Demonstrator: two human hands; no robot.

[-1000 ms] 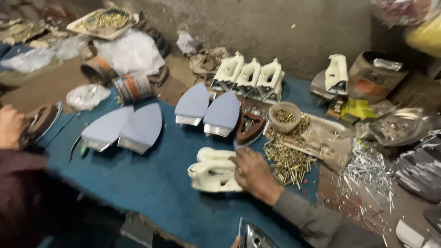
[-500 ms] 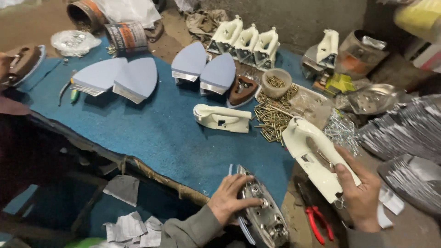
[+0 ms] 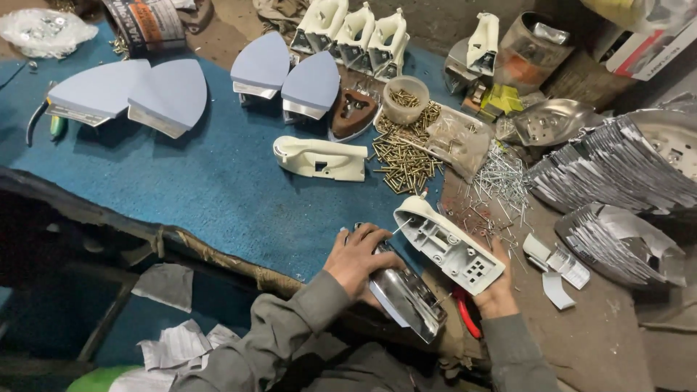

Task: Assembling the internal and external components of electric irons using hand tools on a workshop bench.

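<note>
- Head view looks down at a blue mat with iron parts on it.
- One left hand is curled over one shiny metal iron base and grips it at the near edge of the mat.
- One right hand holds one white plastic iron cover from below, tipped so its inside shows. The cover is just beside the shiny base.
- Four grey-blue iron plates lie in two pairs at the far side of the mat.
- Three white handles stand in a row at the top, one more white handle stands further right, and one white handle lies flat in the middle.
- One small bowl holds gold screws, and too many gold screws to count lie loose next to it.
- A heap of thin silver pins lies near the screws.
- Stacks of shiny metal sheets fill the right side, cut off by the edge.
- Red tool handles peek out under the right wrist; most of the tool is hidden.
- One round can with an orange and grey label is cut off at the top.
- One small yellow box sits behind the screws.
- White paper scraps lie below the mat.
</note>
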